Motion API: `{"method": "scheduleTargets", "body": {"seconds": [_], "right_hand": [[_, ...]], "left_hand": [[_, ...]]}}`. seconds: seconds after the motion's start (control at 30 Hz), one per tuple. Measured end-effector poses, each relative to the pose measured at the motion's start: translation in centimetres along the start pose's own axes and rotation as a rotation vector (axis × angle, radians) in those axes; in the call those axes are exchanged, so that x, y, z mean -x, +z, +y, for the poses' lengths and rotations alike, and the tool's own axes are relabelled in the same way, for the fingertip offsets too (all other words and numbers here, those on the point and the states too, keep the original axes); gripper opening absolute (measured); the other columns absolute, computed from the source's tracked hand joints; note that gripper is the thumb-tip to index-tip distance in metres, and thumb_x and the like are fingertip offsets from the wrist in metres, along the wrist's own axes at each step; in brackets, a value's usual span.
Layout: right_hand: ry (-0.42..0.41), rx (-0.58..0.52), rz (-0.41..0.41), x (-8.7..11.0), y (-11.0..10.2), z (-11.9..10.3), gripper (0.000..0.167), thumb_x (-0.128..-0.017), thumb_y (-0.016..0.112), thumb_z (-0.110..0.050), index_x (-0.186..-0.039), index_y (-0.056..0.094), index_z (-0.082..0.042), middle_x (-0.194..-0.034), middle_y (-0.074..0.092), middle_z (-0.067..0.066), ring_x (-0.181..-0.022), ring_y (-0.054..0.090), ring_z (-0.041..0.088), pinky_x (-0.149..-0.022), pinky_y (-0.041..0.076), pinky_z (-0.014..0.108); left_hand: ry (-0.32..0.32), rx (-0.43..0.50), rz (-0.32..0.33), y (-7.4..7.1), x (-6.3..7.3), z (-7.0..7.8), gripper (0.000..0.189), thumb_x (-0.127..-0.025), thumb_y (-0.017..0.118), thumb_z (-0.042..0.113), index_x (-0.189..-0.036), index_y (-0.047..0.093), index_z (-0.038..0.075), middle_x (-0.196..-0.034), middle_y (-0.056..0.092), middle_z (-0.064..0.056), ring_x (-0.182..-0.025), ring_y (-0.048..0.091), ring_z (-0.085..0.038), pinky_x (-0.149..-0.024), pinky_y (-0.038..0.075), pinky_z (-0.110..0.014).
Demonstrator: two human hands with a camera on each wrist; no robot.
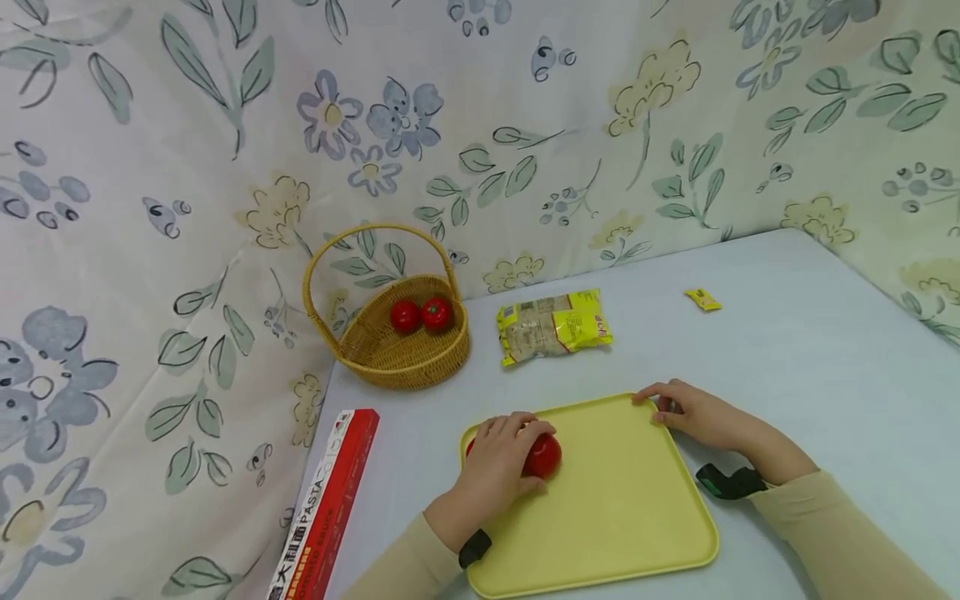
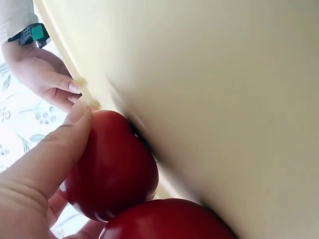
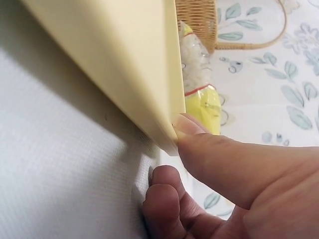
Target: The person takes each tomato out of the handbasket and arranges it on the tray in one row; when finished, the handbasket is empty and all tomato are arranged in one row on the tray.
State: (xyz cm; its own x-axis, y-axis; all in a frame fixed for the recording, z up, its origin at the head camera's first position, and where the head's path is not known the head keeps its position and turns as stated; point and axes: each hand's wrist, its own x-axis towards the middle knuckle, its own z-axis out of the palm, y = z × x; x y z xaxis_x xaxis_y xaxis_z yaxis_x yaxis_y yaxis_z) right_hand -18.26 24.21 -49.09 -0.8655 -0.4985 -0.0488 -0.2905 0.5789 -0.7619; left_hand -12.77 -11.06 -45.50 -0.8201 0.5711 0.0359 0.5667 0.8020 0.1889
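Observation:
On the yellow tray (image 1: 600,521), my left hand (image 1: 491,467) grips a red tomato (image 1: 544,456) near the tray's left side. Its thumb presses one side of the fruit in the left wrist view, with fingers behind. A second tomato (image 2: 172,221) lies against the first; in the head view the hand mostly covers it. My right hand (image 1: 705,414) holds the tray's far right corner. In the right wrist view the thumb (image 3: 219,159) lies on the rim, and other fingers curl below, near the table.
Behind the tray stands a wicker basket (image 1: 420,375) containing two tomatoes (image 1: 437,314). A yellow-and-clear bag (image 1: 555,327) lies to its right, and a small yellow packet (image 1: 703,300) farther right. A red and white pasta box (image 1: 326,508) lies left of the tray.

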Motion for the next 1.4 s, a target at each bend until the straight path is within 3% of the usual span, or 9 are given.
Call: {"method": "scheduleTargets", "body": {"seconds": [0.17, 0.33, 0.47, 0.63, 0.8, 0.97, 1.17, 1.3, 1.4], "right_hand": [[0.002, -0.018, -0.001, -0.1, 0.2, 0.1, 0.029, -0.104, 0.065, -0.010, -0.133, 0.064, -0.010, -0.098, 0.051, 0.002, -0.082, 0.046, 0.016, -0.069, 0.041, 0.028], [-0.008, -0.005, 0.005, 0.0, 0.1, 0.3, 0.030, -0.104, 0.065, -0.011, -0.134, 0.065, -0.012, -0.098, 0.051, 0.001, -0.082, 0.046, 0.014, -0.069, 0.041, 0.028], [-0.024, 0.001, 0.011, 0.0, 0.0, 0.3, 0.031, -0.104, 0.065, -0.011, -0.134, 0.065, -0.011, -0.098, 0.050, 0.001, -0.082, 0.046, 0.013, -0.069, 0.041, 0.028], [-0.015, -0.021, 0.003, 0.0, 0.0, 0.2, 0.031, -0.104, 0.065, -0.011, -0.135, 0.064, -0.010, -0.098, 0.051, 0.001, -0.083, 0.046, 0.014, -0.069, 0.041, 0.028], [-0.017, -0.011, 0.016, 0.2, 0.1, 0.3, 0.031, -0.103, 0.066, -0.012, -0.134, 0.065, -0.010, -0.097, 0.050, 0.001, -0.082, 0.046, 0.012, -0.069, 0.041, 0.027], [-0.020, -0.042, 0.012, 0.3, 0.2, 0.3, 0.031, -0.104, 0.066, -0.012, -0.135, 0.064, -0.011, -0.099, 0.050, 0.002, -0.082, 0.046, 0.012, -0.069, 0.041, 0.027], [-0.015, -0.044, 0.012, 0.5, 0.1, 0.2, 0.030, -0.104, 0.065, -0.013, -0.134, 0.064, -0.012, -0.099, 0.050, 0.002, -0.083, 0.046, 0.012, -0.070, 0.042, 0.027], [-0.020, -0.034, 0.030, 0.5, 0.1, 0.0, 0.030, -0.103, 0.066, -0.009, -0.132, 0.065, -0.011, -0.098, 0.050, 0.001, -0.082, 0.046, 0.012, -0.069, 0.042, 0.027], [-0.031, -0.037, 0.032, 0.4, 0.2, 0.0, 0.029, -0.103, 0.066, -0.009, -0.132, 0.065, -0.011, -0.098, 0.050, 0.001, -0.082, 0.046, 0.011, -0.069, 0.042, 0.026]], "left_hand": [[0.026, 0.023, 0.007, -1.5, 0.2, -0.4, 0.098, -0.071, 0.095, 0.052, -0.154, 0.047, 0.030, -0.164, 0.034, -0.005, -0.146, 0.041, -0.029, -0.119, 0.031, -0.061], [-0.028, 0.188, 0.087, -6.4, 0.1, -2.6, 0.097, -0.073, 0.096, 0.042, -0.155, 0.046, 0.028, -0.169, 0.029, -0.004, -0.152, 0.033, -0.031, -0.121, 0.027, -0.061], [-0.099, 0.261, 0.193, -10.5, -0.8, -6.9, 0.076, -0.081, 0.094, 0.030, -0.147, 0.057, 0.019, -0.158, 0.047, -0.006, -0.146, 0.042, -0.032, -0.118, 0.035, -0.056], [-0.287, 0.345, 0.174, -13.2, -3.3, -14.5, 0.046, -0.095, 0.081, 0.029, -0.134, 0.065, 0.011, -0.139, 0.062, -0.009, -0.131, 0.054, -0.033, -0.112, 0.042, -0.053], [-0.443, 0.363, 0.080, -12.7, -7.0, -21.3, 0.048, -0.100, 0.075, 0.027, -0.139, 0.060, 0.004, -0.144, 0.056, -0.019, -0.130, 0.054, -0.039, -0.109, 0.045, -0.053], [-0.461, 0.238, -0.029, -11.2, -9.9, -25.4, 0.065, -0.098, 0.075, 0.023, -0.150, 0.048, -0.005, -0.154, 0.041, -0.030, -0.142, 0.041, -0.047, -0.115, 0.038, -0.057], [-0.482, 0.117, -0.165, -10.0, -10.8, -26.8, 0.077, -0.097, 0.075, 0.021, -0.158, 0.036, -0.006, -0.156, 0.034, -0.035, -0.141, 0.040, -0.052, -0.116, 0.036, -0.061], [-0.522, 0.052, -0.191, -9.8, -10.1, -27.0, 0.084, -0.097, 0.076, 0.028, -0.163, 0.031, 0.002, -0.159, 0.027, -0.036, -0.142, 0.036, -0.057, -0.114, 0.036, -0.065], [-0.557, 0.029, -0.168, -9.8, -9.6, -27.0, 0.084, -0.096, 0.078, 0.030, -0.162, 0.033, 0.002, -0.158, 0.029, -0.035, -0.142, 0.036, -0.056, -0.113, 0.036, -0.066]]}}
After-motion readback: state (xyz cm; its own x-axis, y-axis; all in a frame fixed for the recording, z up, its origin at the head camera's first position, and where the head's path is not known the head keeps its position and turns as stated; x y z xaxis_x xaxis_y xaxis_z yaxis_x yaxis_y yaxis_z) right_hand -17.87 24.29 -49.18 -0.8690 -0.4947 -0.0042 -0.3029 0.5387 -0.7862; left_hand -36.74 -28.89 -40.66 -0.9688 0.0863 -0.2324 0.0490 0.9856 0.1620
